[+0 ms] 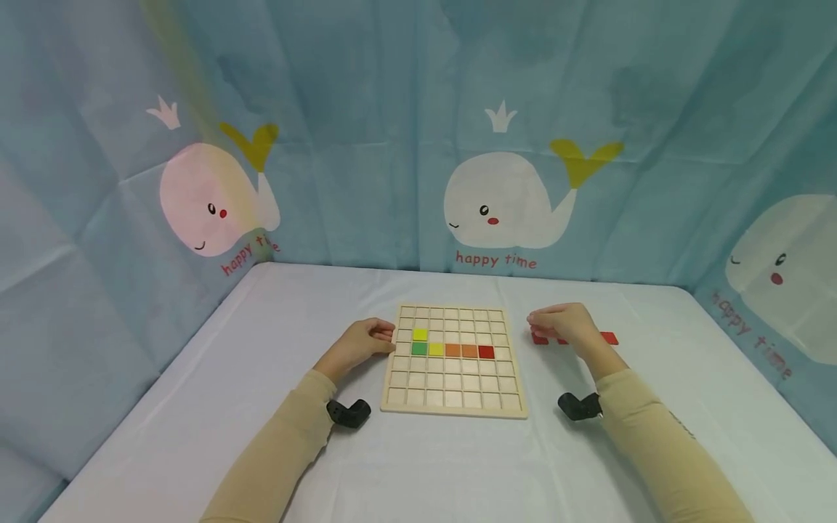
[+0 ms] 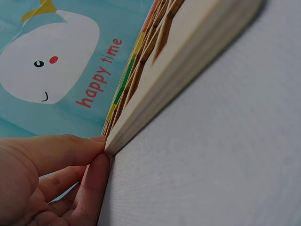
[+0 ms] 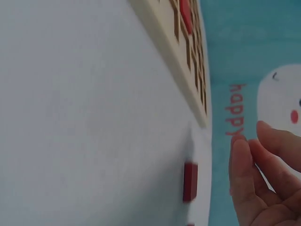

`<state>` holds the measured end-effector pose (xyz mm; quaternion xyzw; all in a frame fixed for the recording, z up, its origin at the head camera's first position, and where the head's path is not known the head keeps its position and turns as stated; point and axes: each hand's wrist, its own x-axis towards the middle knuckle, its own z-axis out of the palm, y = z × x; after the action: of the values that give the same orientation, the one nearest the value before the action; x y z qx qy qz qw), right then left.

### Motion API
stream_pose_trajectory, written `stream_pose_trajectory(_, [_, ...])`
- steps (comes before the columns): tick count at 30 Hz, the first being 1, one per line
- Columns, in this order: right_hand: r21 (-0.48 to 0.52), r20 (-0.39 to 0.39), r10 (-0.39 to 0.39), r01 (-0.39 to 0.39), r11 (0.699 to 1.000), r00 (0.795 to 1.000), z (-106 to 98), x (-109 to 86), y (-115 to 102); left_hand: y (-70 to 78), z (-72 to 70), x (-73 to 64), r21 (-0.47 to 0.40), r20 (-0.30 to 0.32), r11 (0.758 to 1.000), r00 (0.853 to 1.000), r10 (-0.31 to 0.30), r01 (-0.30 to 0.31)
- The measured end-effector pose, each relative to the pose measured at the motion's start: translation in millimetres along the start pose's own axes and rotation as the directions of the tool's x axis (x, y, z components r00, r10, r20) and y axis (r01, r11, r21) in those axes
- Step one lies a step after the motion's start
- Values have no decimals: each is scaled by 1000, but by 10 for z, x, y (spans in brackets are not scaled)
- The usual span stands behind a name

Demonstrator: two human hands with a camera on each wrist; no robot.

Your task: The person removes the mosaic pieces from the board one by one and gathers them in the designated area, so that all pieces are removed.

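A square wooden grid board [image 1: 454, 415] lies on the white table. In one row it carries a green tile [image 1: 419, 349], a yellow tile [image 1: 436, 350], two orange tiles [image 1: 461, 351] and a dark red tile [image 1: 487, 352]; another yellow tile [image 1: 421, 334] sits behind the green one. My left hand [image 1: 357, 345] pinches the board's left edge between thumb and fingertip, as the left wrist view shows. Over a row of loose red tiles [image 1: 609, 338] hovers my right hand [image 1: 565, 323], its thumb and fingers apart with nothing between them. It partly hides that row.
A blue curtain [image 1: 366, 203] with whale prints hangs behind and beside the white-covered table [image 1: 445, 472]. Black devices are strapped at the left wrist [image 1: 349, 413] and the right wrist [image 1: 579, 407].
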<state>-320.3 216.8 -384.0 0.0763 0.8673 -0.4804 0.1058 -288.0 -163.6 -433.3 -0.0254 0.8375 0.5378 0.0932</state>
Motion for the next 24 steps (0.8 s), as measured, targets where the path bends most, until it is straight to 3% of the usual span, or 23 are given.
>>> stream_pose_trajectory(9, [8, 37, -60, 59, 998, 998, 313, -25, -235, 10, -1, 24, 7, -4, 1000, 1000, -9, 9])
stream_pose_trajectory(16, [135, 105, -140, 125, 983, 985, 547, -60, -382, -3, -10, 38, 19, -4, 1000, 1000, -10, 10])
stream_pose_trajectory(24, [195, 131, -183, 156, 968, 974, 768, -79, -524, -3, -6, 22, 14, -5, 1000, 1000, -13, 13])
